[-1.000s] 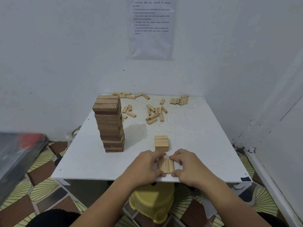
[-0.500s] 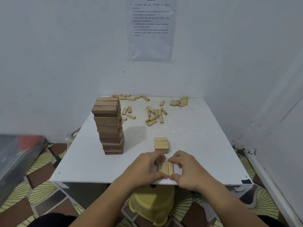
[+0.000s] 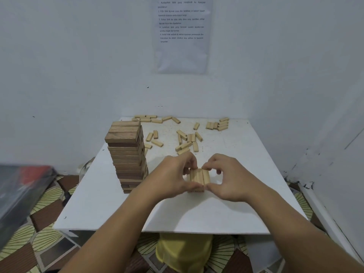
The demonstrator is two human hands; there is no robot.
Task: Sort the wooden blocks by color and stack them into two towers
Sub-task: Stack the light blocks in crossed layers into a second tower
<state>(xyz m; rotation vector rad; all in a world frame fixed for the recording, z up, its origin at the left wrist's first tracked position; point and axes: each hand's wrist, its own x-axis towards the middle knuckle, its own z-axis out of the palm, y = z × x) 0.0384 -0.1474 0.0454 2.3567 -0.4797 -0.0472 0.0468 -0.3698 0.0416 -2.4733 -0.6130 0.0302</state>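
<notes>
A square white worktop (image 3: 226,213) carries everything, and both grips meet over its middle. To the left of the grips, just beyond the left wrist, stands a tall tower of dark brown wooden blocks (image 3: 126,154), its topmost layers slightly out of line. Below the grips, under the worktop's near edge, sits a yellow plastic stool (image 3: 183,251). The left hand (image 3: 173,176) and right hand (image 3: 228,178) each pinch one side of a row of three pale wooden blocks (image 3: 199,175) lying side by side, thumbs at the near ends and fingers curled over the far ends. Whether that row rests on anything beneath cannot be told. Beyond the grips, loose pale wooden blocks (image 3: 187,138) lie scattered toward the worktop's far edge.
</notes>
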